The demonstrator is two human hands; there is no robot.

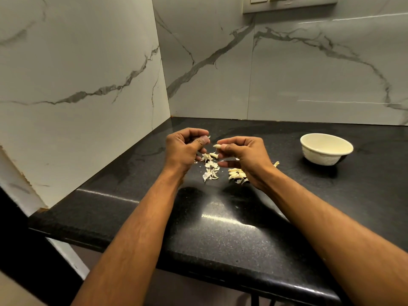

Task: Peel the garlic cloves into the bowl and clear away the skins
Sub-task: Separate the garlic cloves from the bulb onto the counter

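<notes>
My right hand (242, 152) pinches a pale garlic clove (216, 146) between thumb and forefinger, its tip pointing left. My left hand (184, 146) is curled just left of it, fingertips pinched on a thin scrap of skin (208, 137). Both hands hover over the black counter (220, 221). Below them lies a scatter of papery skins (210, 170), and a small cluster of garlic cloves (236, 174) sits partly under my right wrist. A cream bowl (326, 149) stands to the right, about a hand's width from my right hand; I cannot see anything inside it.
Marble-patterned walls close the counter at the left and back, meeting in a corner (170, 115). The counter's rounded front edge (220, 270) runs below my forearms. A socket strip (289, 4) is mounted high on the back wall.
</notes>
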